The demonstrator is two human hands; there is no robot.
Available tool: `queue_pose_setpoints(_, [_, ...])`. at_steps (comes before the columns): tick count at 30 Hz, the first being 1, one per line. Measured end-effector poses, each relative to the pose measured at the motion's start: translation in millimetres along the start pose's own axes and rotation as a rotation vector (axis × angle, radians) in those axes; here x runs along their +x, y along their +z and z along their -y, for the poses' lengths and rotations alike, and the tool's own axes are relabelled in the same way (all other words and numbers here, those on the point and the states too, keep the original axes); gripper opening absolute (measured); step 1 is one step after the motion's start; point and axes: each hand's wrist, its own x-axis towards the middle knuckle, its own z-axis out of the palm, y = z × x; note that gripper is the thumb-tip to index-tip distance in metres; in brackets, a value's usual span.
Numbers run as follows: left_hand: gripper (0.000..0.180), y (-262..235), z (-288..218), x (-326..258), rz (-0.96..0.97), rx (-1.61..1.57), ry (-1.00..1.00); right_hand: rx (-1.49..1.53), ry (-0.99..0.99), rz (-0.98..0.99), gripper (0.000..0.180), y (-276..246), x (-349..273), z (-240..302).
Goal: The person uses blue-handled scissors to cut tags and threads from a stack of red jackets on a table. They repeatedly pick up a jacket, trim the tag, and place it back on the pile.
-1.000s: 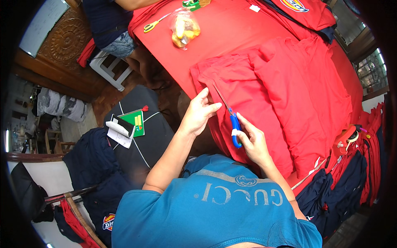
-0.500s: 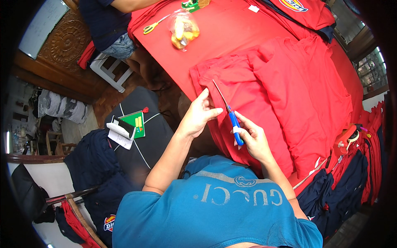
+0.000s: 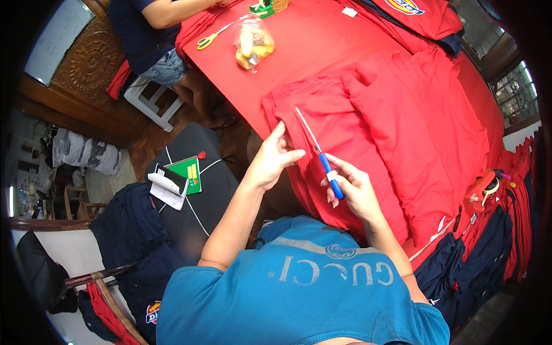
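A pair of scissors (image 3: 336,187) with blue handles is gripped in my right hand (image 3: 355,192), its long blades pointing up and to the left over the cloth. The blades look closed together. Beneath them a red garment (image 3: 397,126) lies spread in loose folds on the table. My left hand (image 3: 270,161) is at the garment's left edge, thumb over the cloth and index finger stretched along the edge; the other fingers are partly hidden. The scissors' tip lies just right of that index finger.
Yellow-handled scissors (image 3: 207,41), a clear bag of yellow things (image 3: 253,46) and a green tape dispenser (image 3: 261,8) lie on the red-covered table (image 3: 230,72). Another person (image 3: 152,34) works at far left. A black bundle (image 3: 201,149) holds a green notebook (image 3: 190,172). Garments hang at right.
The scissors' handles have shifted slightly down and right with my right hand, and the blades look more closed. My left hand has moved slightly left. The other person's arm has moved.
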Motion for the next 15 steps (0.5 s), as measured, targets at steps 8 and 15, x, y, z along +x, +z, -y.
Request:
queue_pose_setpoints(8, [0.058,-36.2,33.7,11.7,-0.281,-0.273,-0.146,0.037,-0.142,-0.08,0.048,-19.2,-49.6,-1.3])
queue_pose_setpoints(15, [0.046,-17.9,65.8,-18.7,-0.349,-0.13,-0.135,0.031,-0.057,-0.174,0.051,-28.8,-98.0,-21.6])
